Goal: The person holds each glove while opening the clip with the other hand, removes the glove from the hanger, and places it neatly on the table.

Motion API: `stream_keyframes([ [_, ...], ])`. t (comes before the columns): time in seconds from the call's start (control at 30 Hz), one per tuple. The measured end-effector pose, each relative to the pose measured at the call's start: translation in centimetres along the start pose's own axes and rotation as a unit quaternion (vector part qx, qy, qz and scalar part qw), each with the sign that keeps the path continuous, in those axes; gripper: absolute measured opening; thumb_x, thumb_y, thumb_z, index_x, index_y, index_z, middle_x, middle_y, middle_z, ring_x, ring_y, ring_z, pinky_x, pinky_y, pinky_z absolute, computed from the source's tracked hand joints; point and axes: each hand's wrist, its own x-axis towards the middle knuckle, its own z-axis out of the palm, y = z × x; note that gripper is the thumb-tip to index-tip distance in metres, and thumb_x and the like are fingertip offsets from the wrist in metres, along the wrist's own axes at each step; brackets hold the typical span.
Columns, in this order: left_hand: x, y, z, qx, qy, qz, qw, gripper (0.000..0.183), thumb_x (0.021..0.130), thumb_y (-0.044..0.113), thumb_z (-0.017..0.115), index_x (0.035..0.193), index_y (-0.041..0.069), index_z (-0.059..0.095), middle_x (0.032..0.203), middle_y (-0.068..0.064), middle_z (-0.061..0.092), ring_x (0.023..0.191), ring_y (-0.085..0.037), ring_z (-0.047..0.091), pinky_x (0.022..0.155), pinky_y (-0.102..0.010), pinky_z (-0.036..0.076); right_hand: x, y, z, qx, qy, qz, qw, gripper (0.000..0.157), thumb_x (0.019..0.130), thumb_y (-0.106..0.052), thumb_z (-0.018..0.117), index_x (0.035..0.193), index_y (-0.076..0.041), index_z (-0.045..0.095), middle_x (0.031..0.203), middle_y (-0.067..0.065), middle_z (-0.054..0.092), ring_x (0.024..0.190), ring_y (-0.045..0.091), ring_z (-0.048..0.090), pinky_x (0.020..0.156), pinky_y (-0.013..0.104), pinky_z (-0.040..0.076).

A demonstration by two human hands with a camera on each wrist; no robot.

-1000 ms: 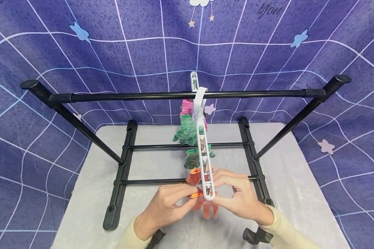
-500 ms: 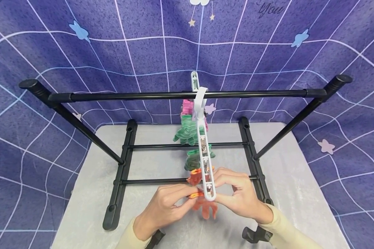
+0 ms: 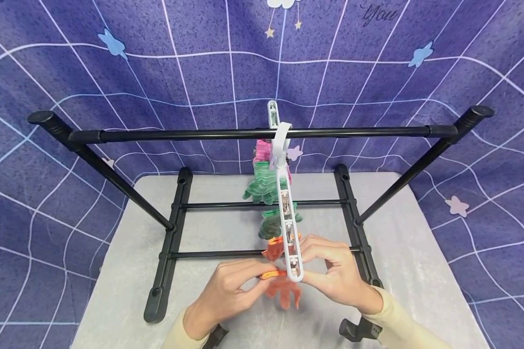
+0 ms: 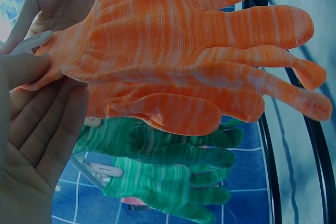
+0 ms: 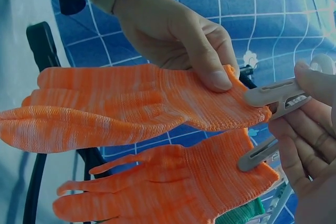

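- The left hand (image 3: 233, 286) pinches the cuff of an orange-and-pale streaked knitted glove (image 5: 115, 100) between thumb and fingers.
- The right hand (image 3: 332, 266) grips a pale grey plastic peg-like clip (image 5: 270, 92), thumb on one side and fingers on the other.
- That glove lies between the two hands, under the near end of the hanger, its fingers pointing away from the cuff. One arm of the clip overlaps the cuff's corner; whether it bites there cannot be told.
- The step in hand looks to be work at the join of clip and cuff; whether the clip is going on or coming off, these pictures alone do not settle.
- Either way, the next move seems to call for a steady cuff in the left hand and a controlled squeeze or release in the right. A cuff caught only at its corner could slip.
- Just beyond hangs a second orange knitted glove (image 5: 220, 166), with another grey clip (image 5: 254, 156) on its cuff.
- Farther along hang a dark green knitted glove (image 3: 270, 225), a lighter green striped glove (image 3: 262, 182) and a bright pink knitted item (image 3: 262, 150), partly hidden.
- Above them, a long white plastic hanger (image 3: 281, 169) hooks over the black tubular rail (image 3: 192, 135) of a stand on the pale grey tabletop (image 3: 227, 228).
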Motion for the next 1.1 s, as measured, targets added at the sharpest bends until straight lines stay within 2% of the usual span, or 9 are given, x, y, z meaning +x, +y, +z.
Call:
stream_keyframes([
  [0.2,-0.4,0.0,-0.1,-0.01,0.002,-0.007,0.9999,0.017,0.098,0.004,0.077,0.114,0.009,0.078,0.1,0.002,0.079,0.087,-0.005,0.074,0.08,-0.023,0.062,-0.1,0.0,0.0,-0.001,0.002,0.002,1.0,0.012,0.09,0.0,0.086,0.094,0.0,0.075,0.09,0.013,0.075,0.089,0.024,0.072,0.105,0.037,0.056],
  [0.43,-0.9,0.1,-0.4,-0.014,0.008,-0.013,0.9998,0.022,0.096,0.006,0.08,0.118,0.01,0.079,0.104,0.001,0.08,0.096,-0.012,0.078,0.087,-0.028,0.063,-0.3,-0.1,0.0,-0.004,0.005,0.014,1.0,0.016,0.085,0.004,0.087,0.094,-0.001,0.075,0.091,0.013,0.075,0.088,0.024,0.072,0.11,0.039,0.053],
  [0.67,-1.4,0.0,-1.0,-0.035,0.015,-0.01,0.9992,0.021,0.098,0.005,0.078,0.118,0.008,0.078,0.102,-0.002,0.08,0.089,-0.008,0.076,0.08,-0.022,0.061,-0.4,-0.1,0.1,-0.006,0.005,0.017,1.0,0.021,0.08,0.009,0.088,0.094,0.0,0.075,0.091,0.013,0.075,0.088,0.024,0.072,0.111,0.037,0.053],
  [0.97,-2.0,0.0,-1.7,-0.019,0.018,-0.018,0.9995,0.025,0.096,0.006,0.08,0.12,0.008,0.079,0.106,-0.003,0.081,0.095,-0.013,0.078,0.083,-0.024,0.062,-0.7,-0.2,0.2,-0.016,0.004,0.03,0.999,0.03,0.074,0.011,0.091,0.097,-0.001,0.076,0.093,0.012,0.075,0.092,0.024,0.072,0.109,0.036,0.054],
  [1.1,-2.2,0.0,-2.0,-0.013,0.021,-0.022,0.9994,0.022,0.098,0.007,0.078,0.12,0.008,0.079,0.107,-0.003,0.081,0.094,-0.013,0.078,0.083,-0.024,0.062,-0.8,-0.2,0.2,-0.019,0.007,0.032,0.999,0.032,0.073,0.007,0.094,0.097,-0.002,0.076,0.093,0.012,0.075,0.092,0.023,0.072,0.107,0.034,0.054],
])
